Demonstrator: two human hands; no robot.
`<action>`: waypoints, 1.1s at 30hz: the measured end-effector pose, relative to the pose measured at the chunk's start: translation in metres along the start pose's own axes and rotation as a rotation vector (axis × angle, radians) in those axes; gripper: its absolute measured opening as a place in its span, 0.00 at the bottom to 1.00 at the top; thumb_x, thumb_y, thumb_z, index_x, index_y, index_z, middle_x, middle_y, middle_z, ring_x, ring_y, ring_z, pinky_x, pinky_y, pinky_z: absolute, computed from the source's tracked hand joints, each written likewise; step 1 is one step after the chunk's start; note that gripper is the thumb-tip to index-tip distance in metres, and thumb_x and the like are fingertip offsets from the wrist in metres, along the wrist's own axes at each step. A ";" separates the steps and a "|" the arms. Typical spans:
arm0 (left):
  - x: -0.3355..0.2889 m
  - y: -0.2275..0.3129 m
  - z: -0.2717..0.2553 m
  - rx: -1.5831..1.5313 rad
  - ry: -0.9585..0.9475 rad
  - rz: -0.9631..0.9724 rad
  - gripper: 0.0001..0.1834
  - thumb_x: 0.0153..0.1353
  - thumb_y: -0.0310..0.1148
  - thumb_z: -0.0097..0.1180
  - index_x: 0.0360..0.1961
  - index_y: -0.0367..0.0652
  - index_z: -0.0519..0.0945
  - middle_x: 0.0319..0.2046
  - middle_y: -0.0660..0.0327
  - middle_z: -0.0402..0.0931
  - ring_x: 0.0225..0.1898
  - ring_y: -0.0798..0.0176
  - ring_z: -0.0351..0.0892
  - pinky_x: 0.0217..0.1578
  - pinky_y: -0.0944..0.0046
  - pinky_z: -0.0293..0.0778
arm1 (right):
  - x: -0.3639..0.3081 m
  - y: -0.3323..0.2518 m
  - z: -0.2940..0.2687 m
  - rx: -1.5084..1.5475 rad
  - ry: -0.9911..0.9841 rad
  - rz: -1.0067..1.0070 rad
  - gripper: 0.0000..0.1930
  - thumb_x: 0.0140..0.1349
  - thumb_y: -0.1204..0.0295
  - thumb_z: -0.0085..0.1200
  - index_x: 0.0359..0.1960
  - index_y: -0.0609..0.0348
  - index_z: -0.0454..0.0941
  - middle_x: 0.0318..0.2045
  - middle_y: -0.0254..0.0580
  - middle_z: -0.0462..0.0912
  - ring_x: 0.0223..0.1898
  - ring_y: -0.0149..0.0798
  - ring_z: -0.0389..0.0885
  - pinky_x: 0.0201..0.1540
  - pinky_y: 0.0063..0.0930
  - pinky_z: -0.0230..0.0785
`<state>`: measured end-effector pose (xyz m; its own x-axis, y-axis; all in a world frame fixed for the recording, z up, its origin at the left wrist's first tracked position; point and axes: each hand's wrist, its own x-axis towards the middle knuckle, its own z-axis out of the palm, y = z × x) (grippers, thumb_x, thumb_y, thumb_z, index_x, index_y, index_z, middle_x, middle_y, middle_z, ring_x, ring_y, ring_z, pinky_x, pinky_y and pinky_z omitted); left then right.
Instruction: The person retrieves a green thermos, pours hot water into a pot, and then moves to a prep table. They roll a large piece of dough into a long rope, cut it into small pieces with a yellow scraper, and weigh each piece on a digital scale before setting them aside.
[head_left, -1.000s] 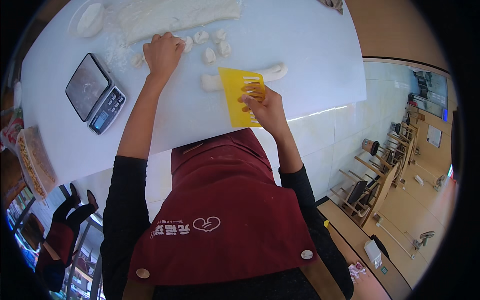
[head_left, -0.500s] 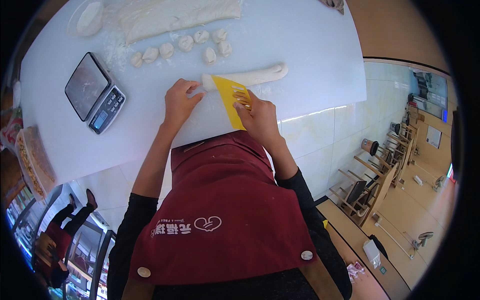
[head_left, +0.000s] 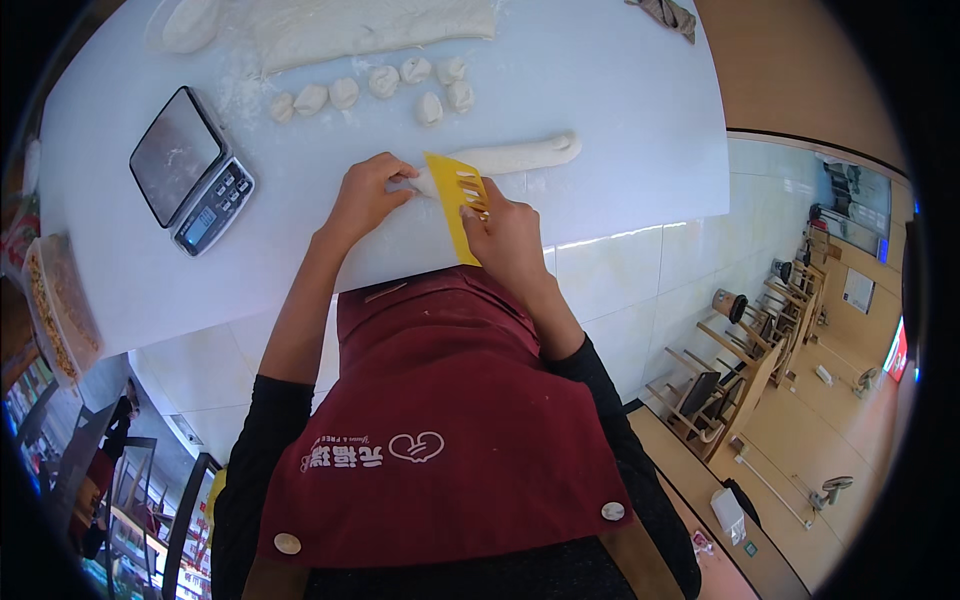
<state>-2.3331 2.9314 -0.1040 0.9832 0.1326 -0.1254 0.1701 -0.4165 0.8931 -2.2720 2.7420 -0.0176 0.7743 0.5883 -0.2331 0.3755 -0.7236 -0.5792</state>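
A long roll of white dough [head_left: 525, 155] lies across the white table. At its left end my left hand [head_left: 370, 197] pinches the dough between thumb and fingers. My right hand [head_left: 508, 232] is closed around a yellow dough scraper [head_left: 452, 195] with slots cut in it. The scraper's blade stands across the roll near its left end, just right of my left fingertips. It partly hides the dough there. Several small dough pieces [head_left: 383, 82] lie in a row beyond the roll, with two more set just in front.
A large flat slab of dough [head_left: 375, 28] and a clear container [head_left: 187, 25] are at the far side. A digital scale [head_left: 192, 170] stands on the left, near a plastic box of brown crumbs [head_left: 65, 310]. A crumpled cloth [head_left: 668, 17] lies far right on the table [head_left: 640, 130].
The scraper has moved slightly left onto the roll, close to its end. My left fingers have come in from beside the dough and closed on its end. The view has shifted a little.
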 end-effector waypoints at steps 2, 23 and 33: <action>-0.003 -0.001 0.001 -0.039 0.048 -0.022 0.15 0.48 0.24 0.63 0.40 0.38 0.80 0.30 0.59 0.77 0.31 0.63 0.77 0.32 0.67 0.72 | 0.000 -0.002 0.003 0.019 0.015 -0.020 0.17 0.56 0.71 0.52 0.47 0.62 0.72 0.18 0.53 0.77 0.20 0.55 0.78 0.25 0.43 0.71; -0.011 0.000 0.007 0.264 0.215 0.033 0.06 0.51 0.26 0.63 0.31 0.37 0.82 0.25 0.57 0.78 0.26 0.63 0.78 0.29 0.67 0.72 | 0.031 -0.021 0.037 -0.268 -0.043 -0.083 0.10 0.54 0.74 0.51 0.38 0.61 0.73 0.20 0.57 0.78 0.21 0.56 0.79 0.26 0.45 0.73; 0.067 0.019 -0.058 0.018 0.399 -0.059 0.07 0.50 0.30 0.63 0.30 0.39 0.82 0.28 0.58 0.82 0.30 0.64 0.82 0.33 0.67 0.75 | 0.000 0.030 -0.041 0.867 0.125 0.358 0.11 0.60 0.74 0.52 0.42 0.66 0.73 0.24 0.44 0.81 0.18 0.30 0.79 0.16 0.18 0.65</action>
<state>-2.2681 2.9847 -0.0700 0.8694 0.4941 0.0044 0.2303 -0.4130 0.8811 -2.2395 2.7056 -0.0030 0.8379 0.3044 -0.4531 -0.3655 -0.3037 -0.8799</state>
